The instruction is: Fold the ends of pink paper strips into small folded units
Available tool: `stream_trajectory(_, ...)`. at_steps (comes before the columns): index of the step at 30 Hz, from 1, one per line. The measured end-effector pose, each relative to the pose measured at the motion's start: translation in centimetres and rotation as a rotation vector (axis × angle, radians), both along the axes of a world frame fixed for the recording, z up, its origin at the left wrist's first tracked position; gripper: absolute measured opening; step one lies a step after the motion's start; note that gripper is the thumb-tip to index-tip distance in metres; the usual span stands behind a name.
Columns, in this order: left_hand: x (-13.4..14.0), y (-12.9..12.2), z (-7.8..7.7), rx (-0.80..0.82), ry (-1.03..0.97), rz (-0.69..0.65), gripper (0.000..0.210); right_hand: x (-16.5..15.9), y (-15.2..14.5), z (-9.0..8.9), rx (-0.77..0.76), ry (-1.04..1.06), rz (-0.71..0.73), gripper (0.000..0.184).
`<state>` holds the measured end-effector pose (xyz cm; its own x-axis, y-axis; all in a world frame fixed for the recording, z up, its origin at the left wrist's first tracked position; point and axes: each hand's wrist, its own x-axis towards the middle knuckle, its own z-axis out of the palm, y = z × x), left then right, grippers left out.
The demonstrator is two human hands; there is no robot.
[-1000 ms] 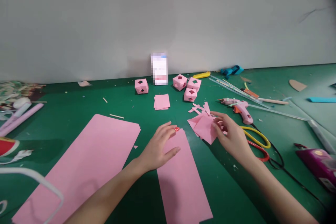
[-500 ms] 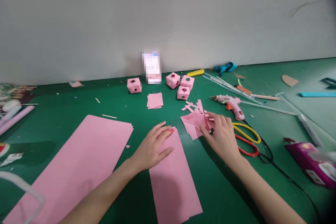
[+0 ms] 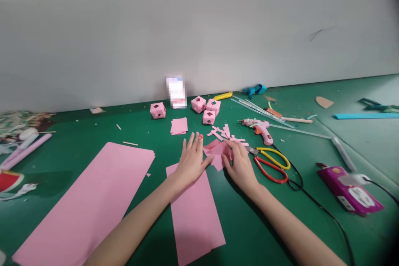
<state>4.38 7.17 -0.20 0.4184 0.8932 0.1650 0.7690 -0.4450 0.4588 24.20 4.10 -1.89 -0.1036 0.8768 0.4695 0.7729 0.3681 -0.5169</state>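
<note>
A small creased piece of pink paper [image 3: 217,153] lies between my hands. My left hand [image 3: 190,161] is open, its fingers stretched out, with the thumb at the small piece's left edge. Under that hand and wrist are long pink paper strips [image 3: 196,220]. My right hand [image 3: 240,167] has its fingers and thumb closed on the right side of the creased piece. Narrow pink paper scraps [image 3: 222,133] lie just beyond it. Scissors [image 3: 272,162] with one yellow and one red handle rest to the right of this hand.
Pink paper cubes [image 3: 158,110] with cut-out holes and a stack of pink squares [image 3: 179,126] sit farther back. A pink glue gun [image 3: 259,128] lies at the right, near a purple power strip [image 3: 349,191]. Large pink sheets [image 3: 90,199] cover the left. A wall [image 3: 124,50] stands behind.
My left hand has moved forward along the strips, up to the creased piece. That piece now lies closer to the left hand, with my right hand still at it. The view has tilted up.
</note>
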Motion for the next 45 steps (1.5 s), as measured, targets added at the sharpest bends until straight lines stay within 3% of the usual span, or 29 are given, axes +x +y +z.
stream_trajectory(4,1.9,0.2,-1.0,-0.011,0.116,-0.014,0.079,-1.1,-0.6,-0.6,-0.012,0.093,0.041,0.049)
stream_trajectory(8,2.2,-0.7,-1.9,0.059,0.111,0.030,0.068,-1.5,-0.8,-1.1,-0.039,0.065,0.087,0.063)
stream_trajectory(15,2.1,-1.3,-2.3,0.146,0.076,0.019,0.045,-2.5,-2.0,-1.3,-0.122,0.193,-0.051,0.076)
stream_trajectory(21,2.1,-1.3,-2.2,0.125,0.041,0.006,0.048,-3.7,-2.6,-0.8,-0.120,0.162,0.083,0.076)
stream_trajectory(25,2.0,-1.4,-1.9,0.075,0.004,0.044,0.055,-3.1,-2.4,-1.2,-0.160,0.183,0.019,0.074)
stream_trajectory(28,2.0,-1.6,-1.8,0.109,-0.025,0.073,0.046,-2.2,-2.0,-1.5,-0.157,0.109,-0.012,0.073)
stream_trajectory(33,1.9,-1.9,-1.7,0.180,-0.115,0.029,0.034,-1.1,-1.2,-1.2,-0.112,0.033,0.024,0.060)
stream_trajectory(39,1.8,-1.5,-1.8,0.092,-0.169,-0.006,0.041,-0.8,-0.5,-0.8,-0.062,0.152,0.078,0.049)
stream_trajectory(45,1.6,-1.3,-1.7,0.042,-0.235,-0.013,0.024,-0.7,-0.2,-0.6,-0.035,0.153,0.136,0.040)
